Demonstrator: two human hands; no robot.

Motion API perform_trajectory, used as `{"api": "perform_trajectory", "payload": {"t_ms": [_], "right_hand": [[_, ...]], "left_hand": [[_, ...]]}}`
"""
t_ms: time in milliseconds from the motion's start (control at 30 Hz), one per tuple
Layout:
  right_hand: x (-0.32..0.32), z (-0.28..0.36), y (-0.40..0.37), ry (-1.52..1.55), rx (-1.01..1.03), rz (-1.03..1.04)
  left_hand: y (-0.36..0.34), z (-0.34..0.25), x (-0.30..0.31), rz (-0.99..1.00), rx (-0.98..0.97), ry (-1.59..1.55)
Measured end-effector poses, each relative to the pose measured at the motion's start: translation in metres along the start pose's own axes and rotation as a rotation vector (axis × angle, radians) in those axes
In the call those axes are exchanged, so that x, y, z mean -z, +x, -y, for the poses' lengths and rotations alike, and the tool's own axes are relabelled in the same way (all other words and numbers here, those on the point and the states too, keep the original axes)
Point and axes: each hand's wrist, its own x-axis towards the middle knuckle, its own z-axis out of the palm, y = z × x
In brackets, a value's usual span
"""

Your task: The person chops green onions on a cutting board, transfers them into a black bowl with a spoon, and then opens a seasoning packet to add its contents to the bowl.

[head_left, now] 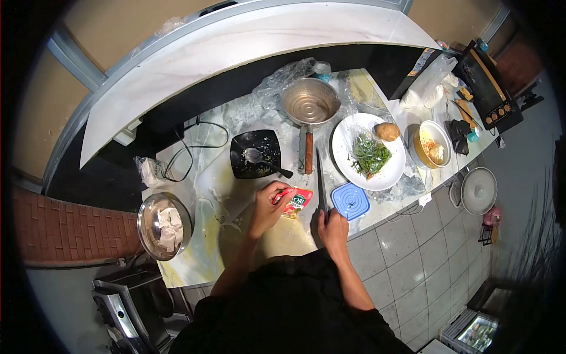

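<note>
Fingers closed, my left hand [268, 209] holds the red packet [298, 201] by its left part, above the counter's front. My right hand [333, 229] is wrapped round the lower end of a long dark knife [321, 177], its blade pointing away from me. Just right of the blade lies a blue square lid [351, 201]. Beyond the packet stands a black square bowl [254, 154] with a spoon [265, 162] in it. A white plate [348, 154] bears chopped greens [371, 154] and a potato [387, 131].
A metal pan [311, 103] with a wooden handle stands at the back. To the left are a glass bowl [187, 227] with pale pieces and a black cable [190, 147]. Further right are a yellow-and-white bowl [446, 141], plastic bags [429, 82] and a black oven [489, 88].
</note>
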Motion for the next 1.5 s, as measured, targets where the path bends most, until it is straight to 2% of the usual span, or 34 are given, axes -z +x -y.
{"api": "perform_trajectory", "payload": {"t_ms": [67,200,267,333,367,400,433,467,500,600,733,800,833,1000,1100,1133,1200,1333,1400,1467,1500], "right_hand": [[-0.014,0.000,0.011,-0.151,-0.030,0.008],[-0.022,0.001,0.027,-0.205,0.028,0.085],[0.002,0.023,0.030,-0.264,0.024,0.086],[0.036,0.047,0.036,-0.097,0.151,0.066],[0.045,0.051,0.042,0.038,0.396,0.006],[0.049,0.054,0.046,0.036,0.394,0.005],[0.052,0.057,0.050,0.268,0.457,0.239],[0.054,0.060,0.052,0.501,0.516,0.474],[0.055,0.064,0.050,0.527,0.410,0.536],[0.049,0.059,0.051,0.427,0.402,0.530],[0.050,0.068,0.041,0.478,0.433,0.458],[0.054,0.074,0.038,0.513,0.439,0.474],[0.064,0.082,0.037,0.427,0.411,0.554],[0.064,0.088,0.019,0.406,0.450,0.492],[0.055,0.089,-0.001,0.341,0.494,0.222],[0.054,0.089,-0.010,0.337,0.484,0.206],[0.054,0.091,-0.029,0.227,0.355,0.081],[0.054,0.092,-0.051,0.115,0.260,-0.066],[0.048,0.084,-0.058,0.106,0.212,-0.118],[0.049,0.077,-0.064,0.167,0.174,-0.236],[0.053,0.075,-0.068,0.156,0.141,-0.265]], "left_hand": [[-0.004,0.000,0.002,0.055,0.129,0.031],[-0.006,-0.010,0.000,0.064,0.106,0.008],[-0.004,-0.011,0.008,0.140,0.037,0.240],[-0.002,-0.031,0.009,0.170,0.068,0.368],[-0.002,-0.029,0.009,0.190,0.146,0.223],[-0.002,-0.030,0.008,0.213,0.225,0.076],[0.000,-0.032,0.007,0.216,0.223,0.076],[0.002,-0.037,0.007,0.231,0.138,0.131],[0.004,-0.040,0.007,0.243,0.054,0.186],[0.002,-0.040,0.010,0.222,0.130,0.022],[-0.003,-0.055,0.012,0.230,0.068,0.164],[-0.003,-0.062,0.010,0.209,-0.179,0.245],[-0.004,-0.065,0.009,0.224,-0.185,0.240],[-0.010,-0.069,0.010,0.226,-0.107,0.133],[-0.016,-0.071,0.006,0.189,-0.143,0.127],[-0.018,-0.067,0.003,0.207,-0.147,0.122],[-0.028,-0.057,-0.005,0.137,-0.099,0.045],[-0.040,-0.048,-0.023,0.113,0.064,-0.047],[-0.044,-0.042,-0.034,0.139,0.087,0.019],[-0.049,-0.043,-0.050,0.096,0.172,-0.156],[-0.050,-0.041,-0.056,0.126,0.206,-0.116]]}}
